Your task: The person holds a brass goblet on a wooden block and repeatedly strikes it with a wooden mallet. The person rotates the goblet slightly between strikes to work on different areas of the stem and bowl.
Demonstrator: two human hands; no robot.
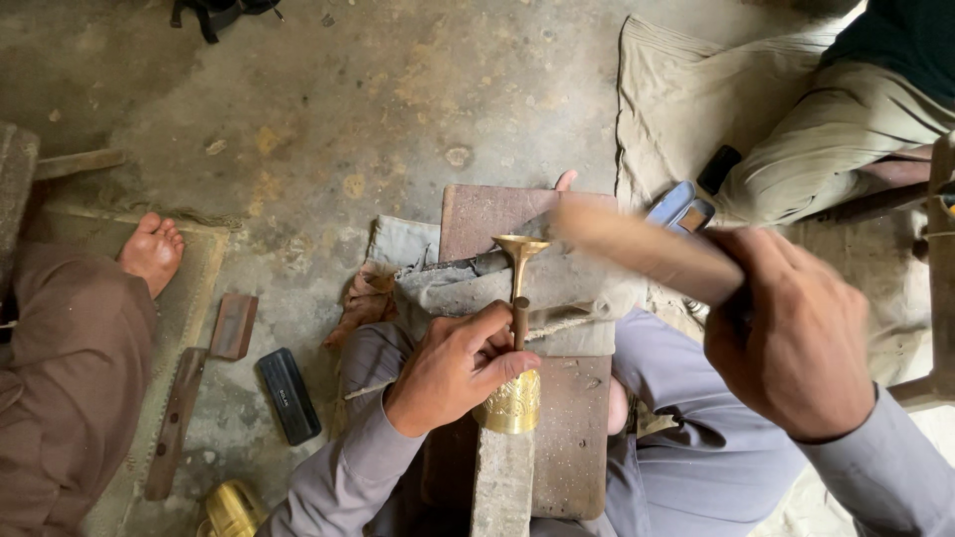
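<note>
- My left hand (453, 363) gripped a slender golden brass trumpet-shaped piece with an engraved bell (516, 348), fingers closed around its stem, holding it upright on the long brown wooden board (572, 438) across my lap.
- My right hand (796, 333), right of the brass piece, was clenched around a blurred pale wooden mallet (642, 249) raised above the flared top.
- Grey folded cloth (557, 293) lay just behind the brass piece.
- A black rectangular case (288, 395) sat on the concrete floor (378, 99), left of it.
</note>
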